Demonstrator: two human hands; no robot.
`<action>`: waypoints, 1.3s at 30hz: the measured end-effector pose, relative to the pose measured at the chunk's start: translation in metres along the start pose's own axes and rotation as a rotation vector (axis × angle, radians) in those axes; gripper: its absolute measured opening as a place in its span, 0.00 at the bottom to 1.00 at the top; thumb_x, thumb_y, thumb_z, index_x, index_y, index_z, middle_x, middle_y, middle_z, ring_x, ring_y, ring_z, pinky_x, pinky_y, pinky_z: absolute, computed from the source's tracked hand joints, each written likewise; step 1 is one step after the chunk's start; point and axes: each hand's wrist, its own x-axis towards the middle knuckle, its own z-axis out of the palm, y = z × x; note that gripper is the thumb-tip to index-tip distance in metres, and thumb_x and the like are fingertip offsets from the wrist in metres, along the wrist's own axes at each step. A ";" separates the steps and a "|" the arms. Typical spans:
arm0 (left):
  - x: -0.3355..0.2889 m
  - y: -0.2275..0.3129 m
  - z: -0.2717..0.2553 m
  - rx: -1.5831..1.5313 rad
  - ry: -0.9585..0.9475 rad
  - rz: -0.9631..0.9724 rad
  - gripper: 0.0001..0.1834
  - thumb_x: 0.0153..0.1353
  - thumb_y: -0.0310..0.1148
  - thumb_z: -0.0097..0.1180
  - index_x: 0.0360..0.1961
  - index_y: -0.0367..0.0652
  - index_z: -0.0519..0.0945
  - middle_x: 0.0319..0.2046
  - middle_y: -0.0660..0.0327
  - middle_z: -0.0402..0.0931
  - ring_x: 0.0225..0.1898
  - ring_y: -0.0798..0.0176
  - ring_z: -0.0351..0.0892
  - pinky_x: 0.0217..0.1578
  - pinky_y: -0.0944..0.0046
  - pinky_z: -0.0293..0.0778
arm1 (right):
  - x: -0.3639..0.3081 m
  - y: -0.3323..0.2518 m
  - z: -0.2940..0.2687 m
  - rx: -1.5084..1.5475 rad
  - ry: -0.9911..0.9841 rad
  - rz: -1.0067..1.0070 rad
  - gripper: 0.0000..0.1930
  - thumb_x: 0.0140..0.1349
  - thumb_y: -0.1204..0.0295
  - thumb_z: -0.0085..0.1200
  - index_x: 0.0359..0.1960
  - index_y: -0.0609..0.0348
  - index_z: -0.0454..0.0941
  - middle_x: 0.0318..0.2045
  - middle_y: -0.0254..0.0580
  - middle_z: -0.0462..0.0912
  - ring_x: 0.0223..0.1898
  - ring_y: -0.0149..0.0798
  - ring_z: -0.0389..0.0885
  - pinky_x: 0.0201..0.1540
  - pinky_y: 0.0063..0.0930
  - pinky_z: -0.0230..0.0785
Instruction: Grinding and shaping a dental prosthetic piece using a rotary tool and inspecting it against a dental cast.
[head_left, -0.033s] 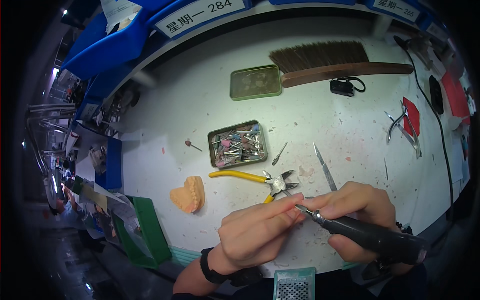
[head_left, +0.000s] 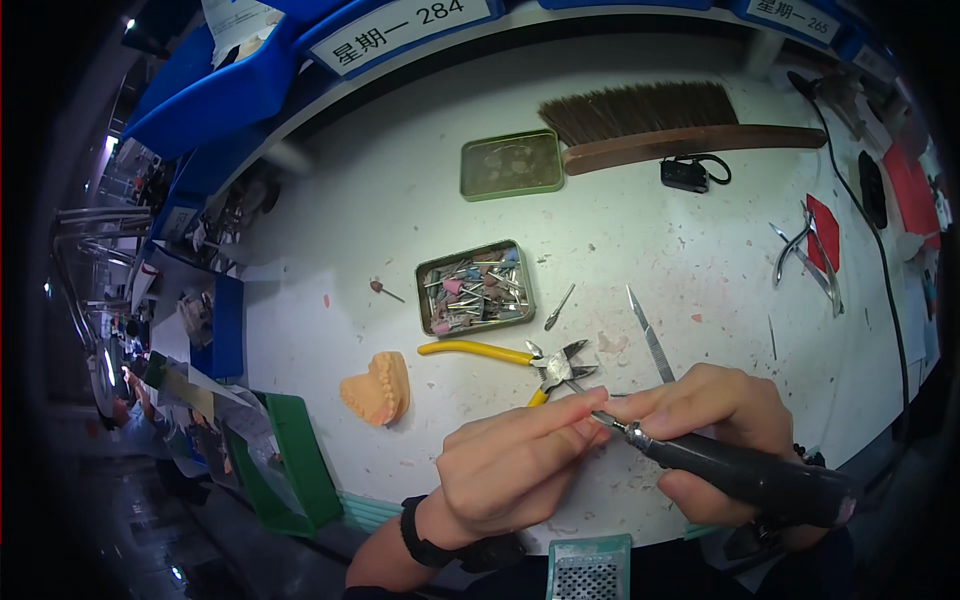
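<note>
Wrapped round a dark rotary handpiece (head_left: 740, 474), my right hand (head_left: 725, 405) steers its metal bur toward my left fingertips. My left hand (head_left: 515, 465) is closed, its fingers pressed together around something I cannot make out. The two hands meet at the fingertips near the table's front edge. Just beyond them lie yellow-handled cutting pliers (head_left: 480, 350), jaws apart, and a slim metal tool (head_left: 650, 335) whose near end my right hand hides. To the left sits an orange-tan dental cast (head_left: 378, 390) with a row of teeth.
An uncovered tin (head_left: 530, 310) holds many grinding bits; its lid (head_left: 512, 165) lies farther back. Loose bits (head_left: 560, 307) rest nearby. A wooden brush (head_left: 690, 138), black key fob (head_left: 684, 175) and metal pliers (head_left: 793, 250) lie beyond. A green tray (head_left: 315, 470) stands left; a perforated catcher (head_left: 590, 578) sits in front.
</note>
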 end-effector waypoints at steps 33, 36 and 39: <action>0.009 -0.008 -0.032 -1.124 -0.441 -0.665 0.08 0.60 0.21 0.52 0.41 0.31 0.75 0.36 0.57 0.77 0.38 0.67 0.79 0.41 0.69 0.76 | -0.004 -0.008 0.005 0.289 -0.051 0.091 0.15 0.53 0.69 0.60 0.39 0.60 0.72 0.37 0.53 0.80 0.47 0.54 0.79 0.45 0.34 0.73; 0.011 -0.005 -0.031 -1.064 -0.430 -0.642 0.07 0.57 0.21 0.56 0.37 0.31 0.77 0.33 0.55 0.79 0.36 0.65 0.80 0.39 0.69 0.76 | -0.001 -0.015 -0.004 0.226 -0.136 0.142 0.13 0.52 0.68 0.60 0.36 0.59 0.74 0.38 0.59 0.81 0.43 0.51 0.81 0.41 0.31 0.75; 0.016 -0.002 -0.032 -0.975 -0.430 -0.627 0.06 0.54 0.21 0.59 0.34 0.32 0.80 0.30 0.54 0.81 0.34 0.63 0.82 0.37 0.68 0.75 | -0.001 -0.016 0.004 0.332 -0.001 0.171 0.12 0.51 0.67 0.60 0.34 0.59 0.75 0.39 0.63 0.80 0.39 0.48 0.83 0.38 0.29 0.75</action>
